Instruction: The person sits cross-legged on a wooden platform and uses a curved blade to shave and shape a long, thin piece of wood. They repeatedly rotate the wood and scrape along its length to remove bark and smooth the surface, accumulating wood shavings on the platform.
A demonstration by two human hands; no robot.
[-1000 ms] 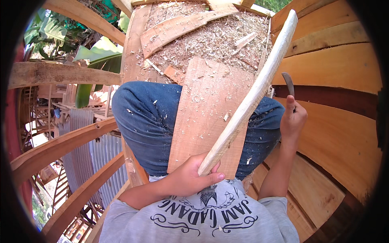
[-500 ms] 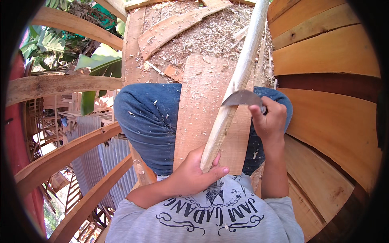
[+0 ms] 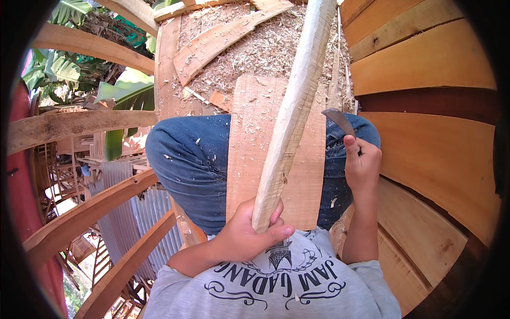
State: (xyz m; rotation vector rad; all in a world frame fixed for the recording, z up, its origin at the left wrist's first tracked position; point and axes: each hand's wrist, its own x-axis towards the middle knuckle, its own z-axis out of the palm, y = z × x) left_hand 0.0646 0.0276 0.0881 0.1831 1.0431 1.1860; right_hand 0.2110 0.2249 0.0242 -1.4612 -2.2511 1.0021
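Note:
My left hand (image 3: 251,232) grips the near end of a long pale carved wooden stick (image 3: 295,103), which rises steeply away from my chest. In my right hand (image 3: 361,162) is a knife with a curved grey blade (image 3: 338,119), held just right of the stick and not touching it. A flat reddish plank (image 3: 249,143) lies across my lap, over my blue-jeaned knees (image 3: 186,165), beneath the stick.
Wood shavings (image 3: 255,50) and offcut boards (image 3: 223,37) cover the platform ahead. Broad curved hull planks (image 3: 425,85) stand close on the right. Curved wooden beams (image 3: 79,223) run on the left over a drop, with corrugated metal sheet (image 3: 122,223) and banana leaves (image 3: 114,95) below.
The stick has swung from leaning right to nearly upright. My right hand brought the knife onto the stick, then drew it back to the right.

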